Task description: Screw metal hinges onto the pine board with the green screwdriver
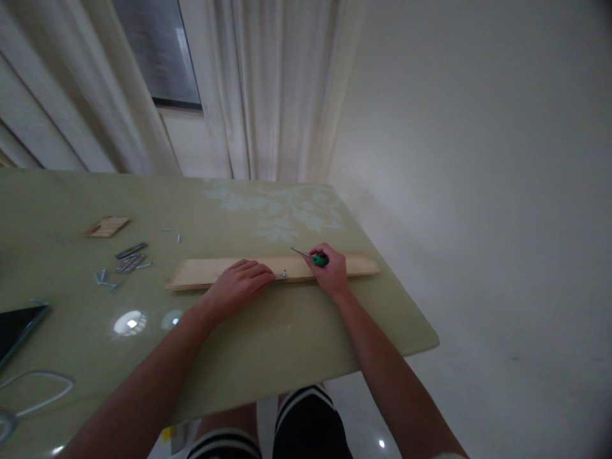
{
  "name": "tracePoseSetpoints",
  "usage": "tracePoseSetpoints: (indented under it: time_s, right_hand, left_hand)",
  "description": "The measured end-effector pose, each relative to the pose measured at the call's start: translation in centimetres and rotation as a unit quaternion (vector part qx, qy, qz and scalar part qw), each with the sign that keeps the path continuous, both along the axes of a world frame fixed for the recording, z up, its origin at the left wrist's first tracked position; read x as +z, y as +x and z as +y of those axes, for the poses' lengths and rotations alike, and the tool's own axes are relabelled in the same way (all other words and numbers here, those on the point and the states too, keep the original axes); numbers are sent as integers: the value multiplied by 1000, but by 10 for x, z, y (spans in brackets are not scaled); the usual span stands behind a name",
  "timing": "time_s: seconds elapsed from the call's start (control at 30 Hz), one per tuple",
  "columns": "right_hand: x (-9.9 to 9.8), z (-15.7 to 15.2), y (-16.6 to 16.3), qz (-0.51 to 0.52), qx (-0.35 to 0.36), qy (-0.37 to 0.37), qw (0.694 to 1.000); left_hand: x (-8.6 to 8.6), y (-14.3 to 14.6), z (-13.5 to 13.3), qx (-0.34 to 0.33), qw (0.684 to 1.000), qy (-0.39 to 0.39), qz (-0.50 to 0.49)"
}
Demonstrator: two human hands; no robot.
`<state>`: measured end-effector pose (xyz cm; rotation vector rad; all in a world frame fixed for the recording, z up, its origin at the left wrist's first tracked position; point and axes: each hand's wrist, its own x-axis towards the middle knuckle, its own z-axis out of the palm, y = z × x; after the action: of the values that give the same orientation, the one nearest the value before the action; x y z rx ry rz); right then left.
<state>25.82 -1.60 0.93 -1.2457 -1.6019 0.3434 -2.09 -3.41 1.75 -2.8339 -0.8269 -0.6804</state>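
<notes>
A long pale wooden board (210, 271) lies flat on the greenish table (268, 338). My left hand (241, 284) rests palm down on the board's middle, fingers together and curled, beside a small metal fitting (283, 275) at the board's near edge. My right hand (329, 268) is closed round a green-handled screwdriver (316, 258), whose metal shaft points up and left over the board.
Loose screws and metal brackets (129, 258) lie on the table at the left, with a small wooden piece (108, 226) behind them. A dark tablet (19, 325) and a white cable (38, 389) sit at the near left. Curtains hang behind; the table's right edge drops to the floor.
</notes>
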Motion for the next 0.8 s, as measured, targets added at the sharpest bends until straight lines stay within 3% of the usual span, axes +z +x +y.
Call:
tracePoseSetpoints:
  time_s: [0.37, 0.6, 0.8]
  right_hand:
    - [0, 1, -2, 17, -20, -15, 1000]
    - [5, -1, 2, 22, 8, -56, 998]
    - [4, 3, 6, 69, 37, -53, 995]
  left_hand:
    - [-7, -2, 5, 15, 998, -46, -26]
    - [-10, -4, 3, 150, 986, -68, -38]
    - [-10, -2, 0, 194, 974, -115, -15]
